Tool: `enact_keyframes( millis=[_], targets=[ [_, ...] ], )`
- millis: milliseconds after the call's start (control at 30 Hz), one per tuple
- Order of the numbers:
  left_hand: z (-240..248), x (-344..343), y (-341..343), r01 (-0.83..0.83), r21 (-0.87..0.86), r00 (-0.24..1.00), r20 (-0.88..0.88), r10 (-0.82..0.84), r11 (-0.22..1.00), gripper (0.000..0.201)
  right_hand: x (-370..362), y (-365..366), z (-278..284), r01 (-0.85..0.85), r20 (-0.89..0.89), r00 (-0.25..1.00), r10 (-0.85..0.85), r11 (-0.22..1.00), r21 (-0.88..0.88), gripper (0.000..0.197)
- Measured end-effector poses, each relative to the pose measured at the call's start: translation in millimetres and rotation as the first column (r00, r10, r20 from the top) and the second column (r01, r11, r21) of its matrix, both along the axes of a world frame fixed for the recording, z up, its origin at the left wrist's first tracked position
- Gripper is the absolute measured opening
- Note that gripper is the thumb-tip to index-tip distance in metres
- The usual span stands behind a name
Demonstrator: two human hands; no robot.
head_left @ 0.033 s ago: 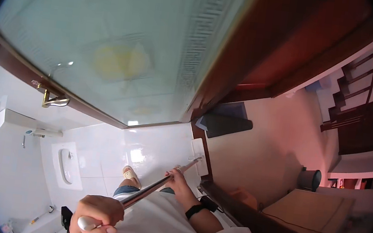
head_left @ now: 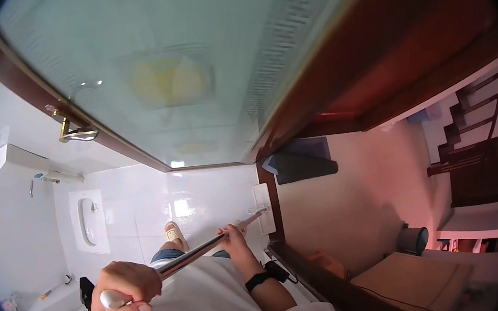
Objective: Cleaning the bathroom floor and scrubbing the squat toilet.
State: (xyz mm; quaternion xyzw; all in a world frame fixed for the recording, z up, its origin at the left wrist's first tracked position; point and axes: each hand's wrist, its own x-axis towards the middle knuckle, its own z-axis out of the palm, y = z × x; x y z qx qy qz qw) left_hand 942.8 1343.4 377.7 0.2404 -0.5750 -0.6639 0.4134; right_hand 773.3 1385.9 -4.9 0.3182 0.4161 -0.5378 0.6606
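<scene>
Mop head (head_left: 263,202) is edging left, frame centre; left hand (head_left: 128,288) and right hand (head_left: 232,240) are gripping the pole (head_left: 194,256), closed; adjacent threshold (head_left: 276,213) is risking a snag.

Two bare hands, the left hand (head_left: 128,285) and the right hand (head_left: 232,240), are counted, with one flat mop (head_left: 193,256), two black wristbands (head_left: 256,281) and one pale sandal (head_left: 174,234). One glass-paned door (head_left: 121,28), one lever handle (head_left: 79,134), one squat toilet (head_left: 89,226) and one dark bin (head_left: 411,239) are also shown.
</scene>
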Motion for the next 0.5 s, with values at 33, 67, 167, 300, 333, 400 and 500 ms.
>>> enact_keyframes(
  millis=[33,67,167,300,333,400,500],
  targets=[
    [5,17,-1,-0.043,0.004,0.999,0.0,0.043,0.999,0.037,21,-10,5,-0.006,-0.01,1.0,0.006,1.0,-0.004,0.015],
    [3,34,-3,-0.041,0.007,0.999,-0.006,0.041,0.999,0.036,42,-19,13,-0.044,0.004,0.999,0.044,0.999,0.012,0.014],
    [-8,93,-11,-0.147,0.008,0.988,-0.054,0.147,0.989,0.036,90,-35,21,-0.116,0.079,0.99,0.116,0.993,-0.004,0.011],
    [-18,172,-24,0.001,0.03,0.997,-0.072,0.001,1.0,0.028,129,-37,8,-0.039,-0.025,0.999,0.038,0.999,-0.027,0.009],
    [-24,176,-34,0.036,0.018,0.999,-0.032,-0.035,0.999,0.025,117,-33,-3,0.01,-0.002,1.0,-0.01,1.0,0.008,0.009],
    [-33,182,-45,0.117,-0.061,0.988,0.109,-0.11,0.991,0.016,106,-36,-25,0.059,0.046,0.997,-0.061,0.997,0.044,0.011],
    [-64,178,-40,0.21,-0.08,0.977,0.055,-0.206,0.975,0.027,99,-42,-36,-0.062,0.076,0.995,0.06,0.998,0.024,0.013]
  ],
)
